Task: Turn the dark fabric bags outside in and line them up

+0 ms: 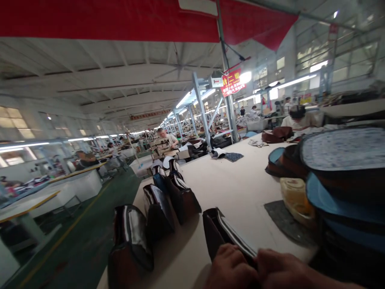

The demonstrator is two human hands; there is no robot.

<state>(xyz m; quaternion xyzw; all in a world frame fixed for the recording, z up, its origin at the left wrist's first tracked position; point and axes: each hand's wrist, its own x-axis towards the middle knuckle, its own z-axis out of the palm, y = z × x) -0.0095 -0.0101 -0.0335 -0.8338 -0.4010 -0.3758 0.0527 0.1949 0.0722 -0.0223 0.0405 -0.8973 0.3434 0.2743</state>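
Evidently both hands are at the near end of one open dark pouch [210,233], which stands on the pale worktop [219,180] and stretches forward from the fingers. The left hand [231,268] has its fingers curled over the pouch's near edge, holding it. The right hand [281,268] is bunched at the same end, just beside the left; blur hides its fingertips, so I cannot tell whether they grip.

Left of the fingers, more dark pouches [159,218] stand in a loose cluster, pale strips along their openings. To the right of the fingers lie a flat dark pad [284,218], a yellowish container [291,188] and a stack of blue-lined pieces [339,204]. Well beyond the fingers are a patterned scrap [234,157], a brown bundle [278,135] and a seated person [296,119].
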